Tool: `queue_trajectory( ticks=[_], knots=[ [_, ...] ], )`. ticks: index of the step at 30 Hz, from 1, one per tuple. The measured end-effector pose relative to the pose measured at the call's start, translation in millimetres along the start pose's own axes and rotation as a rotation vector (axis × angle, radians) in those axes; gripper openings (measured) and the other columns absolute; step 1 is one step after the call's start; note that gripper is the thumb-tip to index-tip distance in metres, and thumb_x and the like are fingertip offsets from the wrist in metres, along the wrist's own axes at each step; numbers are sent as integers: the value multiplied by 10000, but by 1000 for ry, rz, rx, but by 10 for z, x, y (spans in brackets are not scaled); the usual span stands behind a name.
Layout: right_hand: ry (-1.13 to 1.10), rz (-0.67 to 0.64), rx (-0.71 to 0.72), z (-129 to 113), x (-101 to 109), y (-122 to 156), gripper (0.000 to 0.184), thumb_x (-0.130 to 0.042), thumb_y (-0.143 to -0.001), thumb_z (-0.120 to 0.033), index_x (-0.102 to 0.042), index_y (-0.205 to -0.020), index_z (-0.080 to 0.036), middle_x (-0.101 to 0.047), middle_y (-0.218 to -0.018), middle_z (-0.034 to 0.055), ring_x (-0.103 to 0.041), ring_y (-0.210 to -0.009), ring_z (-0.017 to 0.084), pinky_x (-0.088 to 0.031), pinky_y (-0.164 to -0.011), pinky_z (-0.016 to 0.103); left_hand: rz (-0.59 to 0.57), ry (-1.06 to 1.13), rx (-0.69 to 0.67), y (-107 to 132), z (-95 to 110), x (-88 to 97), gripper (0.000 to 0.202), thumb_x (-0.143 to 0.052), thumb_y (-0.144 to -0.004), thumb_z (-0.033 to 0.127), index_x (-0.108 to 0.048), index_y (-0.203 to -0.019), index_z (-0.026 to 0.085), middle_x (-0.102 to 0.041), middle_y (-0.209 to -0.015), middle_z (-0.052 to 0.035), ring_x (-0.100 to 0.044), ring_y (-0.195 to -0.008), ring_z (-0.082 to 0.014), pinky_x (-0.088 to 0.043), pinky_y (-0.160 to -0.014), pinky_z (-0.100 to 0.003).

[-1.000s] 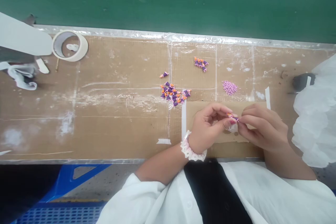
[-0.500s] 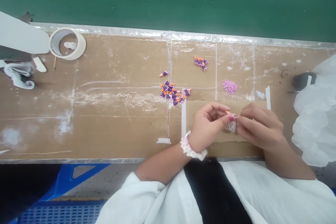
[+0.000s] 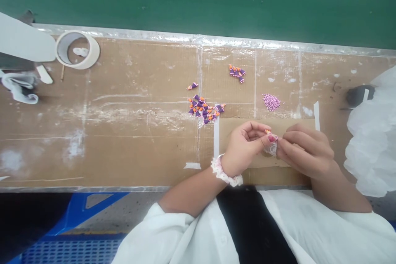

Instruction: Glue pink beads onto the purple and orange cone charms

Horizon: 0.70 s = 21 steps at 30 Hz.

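My left hand (image 3: pixel 244 144) pinches a small figurine (image 3: pixel 267 131) between thumb and fingers; its orange top pokes out and the rest is mostly covered. Against it, my right hand (image 3: pixel 307 148) is closed, fingertips pressed together at the figurine's lower end; what they grip is too small to make out. Below the fingertips shows a clear, whitish bit (image 3: pixel 272 149), perhaps thread or plastic. A heap of purple-and-orange figurines (image 3: pixel 202 109) lies left of my hands. Farther back is a smaller group of figurines (image 3: pixel 236 73), with a pile of tiny pinkish-purple beads (image 3: pixel 271 102) to its right.
Cardboard (image 3: pixel 139 152) covers the table, with strips of white tape (image 3: pixel 216 138) on it. A tape roll (image 3: pixel 78 50) and a white cloth (image 3: pixel 20 86) lie at the far left. White, crumpled plastic (image 3: pixel 371 140) bulges at the right edge. A green surface (image 3: pixel 198 0) lies beyond.
Both hands hold nearly the same place, with only slight shifts of the fingers at the figurine. The heaps and beads have not moved; the view has shifted slightly.
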State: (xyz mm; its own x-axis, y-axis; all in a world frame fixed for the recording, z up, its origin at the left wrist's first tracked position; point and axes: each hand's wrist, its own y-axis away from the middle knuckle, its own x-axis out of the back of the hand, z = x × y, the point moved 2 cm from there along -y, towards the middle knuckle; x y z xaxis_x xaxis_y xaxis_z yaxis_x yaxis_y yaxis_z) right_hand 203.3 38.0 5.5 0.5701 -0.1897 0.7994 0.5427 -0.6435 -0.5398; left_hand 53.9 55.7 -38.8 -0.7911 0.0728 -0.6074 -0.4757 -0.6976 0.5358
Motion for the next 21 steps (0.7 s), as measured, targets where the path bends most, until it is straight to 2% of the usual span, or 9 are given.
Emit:
queue_trajectory(
  ticks=[6, 10, 15, 18, 21],
  knots=[
    [70, 14, 41, -9, -29, -14, 212, -662, -761, -33, -530, -803, -194, -510, -619, -11, -474, -548, 117, -453, -468, 258, 34, -35, -30, 8, 29, 6, 358, -849, -568, 317, -634, -793, 140, -650, -677, 2, -615, -637, -77, -516, -625, -186],
    [127, 11, 117, -34, -31, -45, 227, -676, -723, 1, -537, -788, -166, -490, -598, 0, -465, -540, 129, -423, -434, 266, 18, -39, -20, 6, 48, 6, 362, -850, -564, 319, -632, -788, 137, -647, -670, 8, -610, -632, -71, -512, -624, -182],
    [153, -8, 122, -20, -35, -45, 227, -693, -701, 10, -561, -779, -158, -510, -609, 7, -489, -545, 135, -427, -436, 265, 11, -52, -39, -6, 84, 15, 357, -854, -564, 304, -627, -786, 141, -644, -668, 16, -598, -622, -61, -490, -602, -169],
    [68, 79, 68, 19, -41, -1, 194, -693, -731, -30, -577, -811, -163, -545, -653, 22, -506, -567, 134, -453, -468, 266, -39, -12, -34, -9, 82, 16, 334, -838, -598, 311, -625, -799, 151, -627, -647, 26, -585, -600, -58, -480, -588, -171],
    [-50, 130, -66, 50, -57, 50, 194, -683, -755, -48, -592, -878, -167, -591, -731, 42, -546, -620, 140, -482, -504, 266, -107, 54, -15, -11, 59, 21, 299, -807, -651, 319, -626, -832, 165, -630, -680, 25, -580, -602, -56, -472, -569, -168]
  ],
)
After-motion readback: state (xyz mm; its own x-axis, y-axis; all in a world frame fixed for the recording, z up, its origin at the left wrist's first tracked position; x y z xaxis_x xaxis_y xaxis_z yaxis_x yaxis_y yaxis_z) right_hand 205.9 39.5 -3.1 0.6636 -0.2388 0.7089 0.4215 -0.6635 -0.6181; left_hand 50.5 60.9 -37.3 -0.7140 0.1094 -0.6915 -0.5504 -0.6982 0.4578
